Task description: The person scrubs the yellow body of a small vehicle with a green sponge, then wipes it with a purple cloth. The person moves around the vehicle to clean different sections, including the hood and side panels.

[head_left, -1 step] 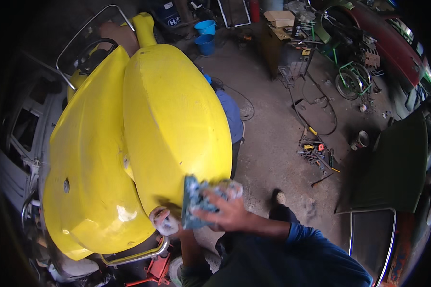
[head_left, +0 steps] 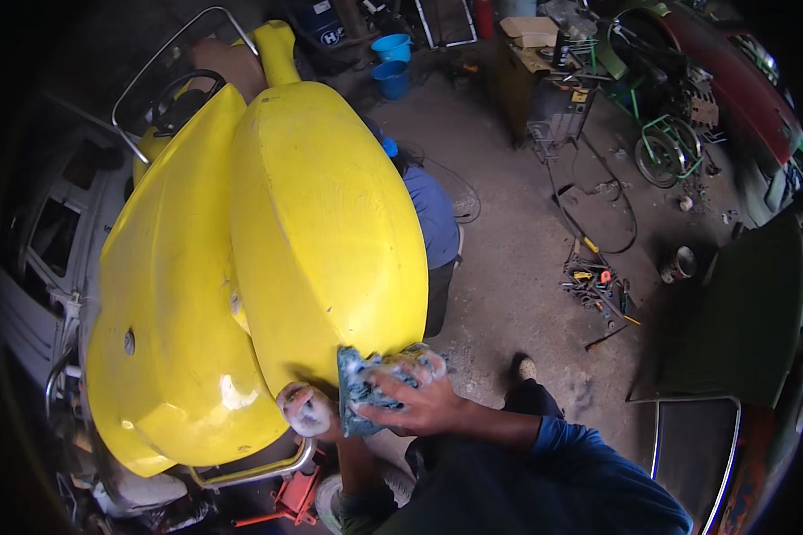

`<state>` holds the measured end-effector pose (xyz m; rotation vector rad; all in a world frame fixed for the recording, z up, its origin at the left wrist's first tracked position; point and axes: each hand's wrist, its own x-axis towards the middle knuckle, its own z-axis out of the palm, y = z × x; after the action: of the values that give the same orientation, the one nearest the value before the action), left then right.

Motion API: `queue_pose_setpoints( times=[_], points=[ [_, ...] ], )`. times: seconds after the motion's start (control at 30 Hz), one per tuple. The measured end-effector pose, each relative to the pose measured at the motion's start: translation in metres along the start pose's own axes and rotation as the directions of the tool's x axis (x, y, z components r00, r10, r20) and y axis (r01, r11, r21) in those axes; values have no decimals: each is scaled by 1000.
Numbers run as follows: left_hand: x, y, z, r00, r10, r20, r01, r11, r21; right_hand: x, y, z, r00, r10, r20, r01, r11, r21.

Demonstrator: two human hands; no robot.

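Note:
My right hand [head_left: 424, 403] grips a crumpled blue-green cloth [head_left: 359, 385] with white suds on it. The cloth is at the near end of a large, glossy yellow body shell [head_left: 330, 223], shaped in two long rounded lobes. Just left of it, my left hand [head_left: 317, 412] is at the shell's lower edge. Its fingers look curled and covered in white, foamy stuff; what they hold, if anything, I cannot make out. A dark shadow falls on the yellow surface above that hand.
Beyond the shell's right side crouches a person in a blue shirt [head_left: 433, 214]. Loose tools [head_left: 598, 281] and a cable lie on the floor. A dark green panel [head_left: 732, 312] stands at right, blue buckets [head_left: 391, 80] at the back. A red jack [head_left: 296, 495] sits below the shell.
My right hand and the cloth have moved slightly down toward me. My left hand stays almost in place. The whole view has shifted a little.

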<state>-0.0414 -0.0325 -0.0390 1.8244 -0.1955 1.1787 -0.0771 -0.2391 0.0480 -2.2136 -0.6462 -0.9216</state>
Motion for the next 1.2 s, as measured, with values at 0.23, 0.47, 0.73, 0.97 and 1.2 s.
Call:
queue_pose_setpoints(
  times=[0.23,0.47,0.73,0.97,1.2],
  points=[
    [4,115,66,984,49,-169,-11,977,214,85,122,-20,998,56,-32,-48,978,203],
    [-22,121,92,980,147,-132,-29,768,640,144,171,-16,962,273,8,-254,887,386],
    [-74,71,80,857,292,-425,135,669,731,51,168,-12,881,-455,-130,467,793,391],
    [-49,74,121,773,409,-485,262,491,831,233,328,54,952,-273,141,154,821,549],
    [-37,93,125,669,512,-539,420,338,842,405,360,111,889,247,386,-322,936,142]
  ],
)
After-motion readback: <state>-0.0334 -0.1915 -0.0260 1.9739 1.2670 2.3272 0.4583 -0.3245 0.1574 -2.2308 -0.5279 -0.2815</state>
